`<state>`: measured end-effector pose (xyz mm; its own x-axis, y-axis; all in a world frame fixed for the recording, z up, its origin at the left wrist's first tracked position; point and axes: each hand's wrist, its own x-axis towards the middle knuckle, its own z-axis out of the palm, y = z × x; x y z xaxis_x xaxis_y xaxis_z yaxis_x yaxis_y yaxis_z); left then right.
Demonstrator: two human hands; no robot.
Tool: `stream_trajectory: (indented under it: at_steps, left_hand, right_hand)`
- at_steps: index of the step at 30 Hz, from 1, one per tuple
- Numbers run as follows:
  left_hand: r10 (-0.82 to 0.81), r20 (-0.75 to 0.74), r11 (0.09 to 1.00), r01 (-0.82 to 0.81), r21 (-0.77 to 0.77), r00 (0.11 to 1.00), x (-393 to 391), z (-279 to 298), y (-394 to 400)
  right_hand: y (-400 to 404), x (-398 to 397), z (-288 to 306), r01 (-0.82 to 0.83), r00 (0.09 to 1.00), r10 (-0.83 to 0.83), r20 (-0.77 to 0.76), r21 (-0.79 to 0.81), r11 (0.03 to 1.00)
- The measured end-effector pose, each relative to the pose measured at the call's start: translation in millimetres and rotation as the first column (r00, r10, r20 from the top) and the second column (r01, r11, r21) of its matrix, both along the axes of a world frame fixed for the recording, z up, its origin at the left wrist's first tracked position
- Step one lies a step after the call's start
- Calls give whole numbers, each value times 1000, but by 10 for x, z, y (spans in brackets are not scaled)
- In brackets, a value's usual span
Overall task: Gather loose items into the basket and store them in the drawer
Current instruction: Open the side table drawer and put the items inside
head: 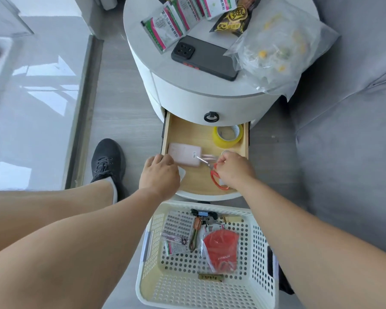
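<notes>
A: Drawer (183, 130) of the round white table (187, 90) stands pulled open, and both hands are inside it. What does each hand do?

B: The right hand (234, 168) curls its grip round the scissors (216, 177), whose red handles show below the fingers at the drawer's front right. The left hand (159, 172) lies at the drawer's front left, fingers bent over something white; whether that grip pinches it or only rests on it cannot be told.

A: What else lies in the drawer?

B: A pink power bank (184, 156) sits at the drawer's left side, just beyond the left hand, with a short cable toward the scissors. A roll of yellow tape (227, 136) rests in the drawer's back right corner. A second, clear ring partly shows behind the right hand.

A: And the basket?

B: The white perforated basket (259, 246) sits just in front of the drawer, nearer the person. It holds a sheet of small batteries (178, 226), a bunch of keys (201, 217), a bagged red item (221, 248), a sachet and a small gold bar.

A: Anything left above the drawer?

B: On the table top lie a dark phone (205, 56) face down, several green and pink sachets (176, 23), a black and yellow snack packet (234, 18) and a clear plastic bag (276, 52) hanging over the right edge. A dark shoe (108, 161) rests on the floor left of the drawer.
</notes>
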<state>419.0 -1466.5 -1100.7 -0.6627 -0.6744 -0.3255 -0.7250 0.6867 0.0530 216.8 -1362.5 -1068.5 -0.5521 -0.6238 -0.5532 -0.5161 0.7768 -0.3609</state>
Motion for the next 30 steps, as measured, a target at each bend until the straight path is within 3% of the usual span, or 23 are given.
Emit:
stream_trajectory:
  at_steps: [2, 4, 7, 11, 16, 20, 23, 27, 30]
  left_hand:
    - [21, -8, 1000, -21, 5, 1000, 17, -24, 2]
    - [35, 13, 999, -35, 26, 999, 7, -51, 0]
    - [0, 39, 999, -2, 32, 999, -34, -43, -9]
    - [-85, 91, 993, 77, 92, 992, -100, -37, -72]
    - [-97, 153, 984, 73, 160, 983, -140, -39, -99]
    - [-107, 176, 982, 76, 174, 979, -170, -44, -114]
    - [-110, 188, 980, 75, 183, 976, -186, -56, -117]
    - [-104, 204, 981, 67, 180, 973, -203, -52, -112]
    - [-96, 209, 982, 58, 182, 973, -205, -29, -108]
  right_hand:
    - [-70, 136, -155, -121, 992, 116, 54, 109, 987]
    - [-118, 217, -255, -138, 990, 135, 33, 137, 981]
    - [-154, 234, -336, -125, 992, 127, -5, 122, 985]
    - [-114, 177, -463, -187, 981, 183, 67, 61, 980]
    - [92, 251, -492, -262, 930, 229, -287, -82, 962]
    - [277, 252, -472, -255, 919, 162, -360, -227, 940]
    - [271, 251, -442, -344, 911, 296, -288, -135, 929]
    - [181, 245, -334, -404, 889, 432, -153, 184, 896]
    - [154, 215, -335, -482, 846, 519, -126, 237, 843]
